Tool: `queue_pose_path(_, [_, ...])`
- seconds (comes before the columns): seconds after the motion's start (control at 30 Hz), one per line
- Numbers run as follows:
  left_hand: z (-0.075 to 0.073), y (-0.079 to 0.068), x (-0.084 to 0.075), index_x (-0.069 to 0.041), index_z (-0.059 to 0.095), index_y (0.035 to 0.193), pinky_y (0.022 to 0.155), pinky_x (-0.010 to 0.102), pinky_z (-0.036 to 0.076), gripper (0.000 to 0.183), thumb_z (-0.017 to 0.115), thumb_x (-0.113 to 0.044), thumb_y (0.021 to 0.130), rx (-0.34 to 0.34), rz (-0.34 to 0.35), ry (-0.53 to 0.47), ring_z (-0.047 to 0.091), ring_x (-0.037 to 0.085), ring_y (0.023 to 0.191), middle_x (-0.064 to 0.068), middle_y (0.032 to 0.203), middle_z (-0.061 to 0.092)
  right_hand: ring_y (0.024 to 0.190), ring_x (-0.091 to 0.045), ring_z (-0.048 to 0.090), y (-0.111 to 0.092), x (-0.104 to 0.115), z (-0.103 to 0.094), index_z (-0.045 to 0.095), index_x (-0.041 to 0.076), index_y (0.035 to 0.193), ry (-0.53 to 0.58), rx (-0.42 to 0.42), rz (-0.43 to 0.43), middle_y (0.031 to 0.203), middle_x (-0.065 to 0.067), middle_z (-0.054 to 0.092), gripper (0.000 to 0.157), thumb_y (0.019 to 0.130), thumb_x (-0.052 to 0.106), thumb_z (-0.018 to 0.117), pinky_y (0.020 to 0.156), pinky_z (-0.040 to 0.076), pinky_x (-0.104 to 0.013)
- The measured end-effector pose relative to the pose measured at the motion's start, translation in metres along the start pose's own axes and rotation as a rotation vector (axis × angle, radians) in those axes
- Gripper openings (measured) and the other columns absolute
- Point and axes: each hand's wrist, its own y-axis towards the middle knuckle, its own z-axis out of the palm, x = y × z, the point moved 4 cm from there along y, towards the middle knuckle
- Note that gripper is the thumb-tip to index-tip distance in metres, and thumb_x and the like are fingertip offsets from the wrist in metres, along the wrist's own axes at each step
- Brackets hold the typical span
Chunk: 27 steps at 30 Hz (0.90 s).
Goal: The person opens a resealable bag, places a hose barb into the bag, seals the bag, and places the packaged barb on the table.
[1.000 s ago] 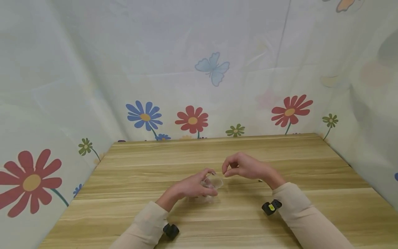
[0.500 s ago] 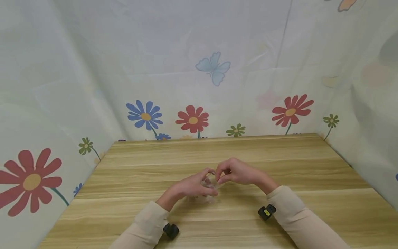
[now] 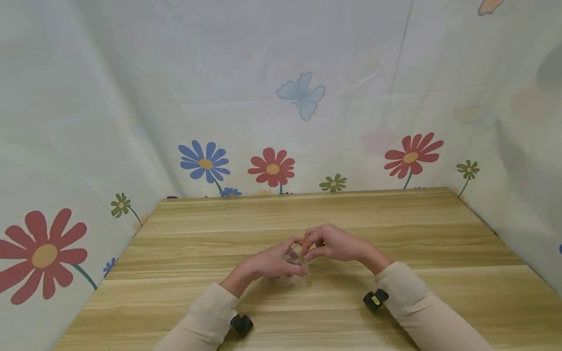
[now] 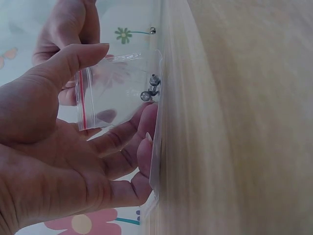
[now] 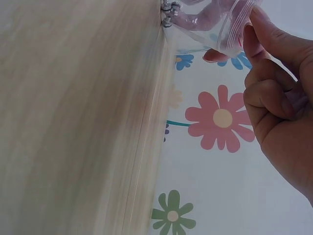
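Observation:
A small clear zip bag (image 4: 117,90) with a red stripe along its mouth is held upright by my left hand (image 3: 274,262), thumb on one side and curled fingers on the other. Small shiny metal parts (image 4: 150,89) lie at its bottom; they also show in the right wrist view as a cluster of metal pieces (image 5: 168,13). At the mouth of the bag, my right hand (image 3: 335,243) pinches the edge between thumb and forefinger. Its other fingers are curled. Whether a small part is also between those fingertips is hidden.
A flat clear plastic piece (image 4: 155,161) lies under the left fingers on the wooden table (image 3: 197,234). Another small metal part (image 4: 152,30) sits on the table beyond the bag. A flowered cloth (image 3: 246,112) hangs around the table's back and sides.
My right hand has moved left and slightly toward me, from beside the bag to its mouth. My left hand has stayed in place, holding the bag.

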Motion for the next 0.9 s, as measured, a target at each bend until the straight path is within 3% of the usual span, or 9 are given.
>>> queue_pose_path(0.17, [0.001, 0.000, 0.000, -0.020, 0.043, 0.139, 0.077, 0.037, 0.050, 0.063, 0.078, -0.030, 0.088, -0.010, -0.010, 0.026, 0.062, 0.020, 0.092, 0.006, 0.111, 0.060, 0.096, -0.017, 0.060, -0.003, -0.002, -0.004, 0.079, 0.008, 0.096, -0.005, -0.018, 0.022, 0.101, 0.001, 0.066, 0.008, 0.090, 0.009, 0.074, 0.080, 0.052, -0.029])
queue_pose_path(0.3, [0.001, 0.000, 0.001, -0.018, 0.041, 0.140, 0.080, 0.038, 0.049, 0.067, 0.079, -0.032, 0.087, -0.020, -0.028, 0.042, 0.061, 0.020, 0.094, 0.005, 0.113, 0.060, 0.096, -0.016, 0.061, -0.006, -0.008, -0.010, 0.079, 0.008, 0.095, -0.025, -0.034, 0.028, 0.102, 0.002, 0.065, 0.008, 0.091, 0.011, 0.073, 0.082, 0.053, -0.030])
queue_pose_path(0.57, [0.000, 0.000, 0.002, -0.017, 0.040, 0.140, 0.076, 0.037, 0.050, 0.069, 0.080, -0.032, 0.086, -0.029, -0.041, 0.035, 0.062, 0.021, 0.090, 0.006, 0.110, 0.060, 0.080, -0.016, 0.057, -0.022, -0.020, -0.028, 0.076, 0.011, 0.091, -0.068, -0.077, 0.044, 0.099, 0.003, 0.065, 0.003, 0.091, 0.009, 0.073, 0.069, 0.049, -0.028])
queue_pose_path(0.9, [0.000, 0.001, 0.001, -0.013, 0.040, 0.142, 0.074, 0.034, 0.051, 0.071, 0.080, -0.029, 0.086, -0.020, -0.030, 0.010, 0.062, 0.020, 0.091, 0.007, 0.112, 0.059, 0.064, -0.010, 0.047, -0.069, -0.047, -0.057, 0.072, 0.006, 0.096, -0.167, -0.149, 0.118, 0.092, -0.002, 0.064, 0.006, 0.090, 0.004, 0.073, 0.058, 0.042, -0.026])
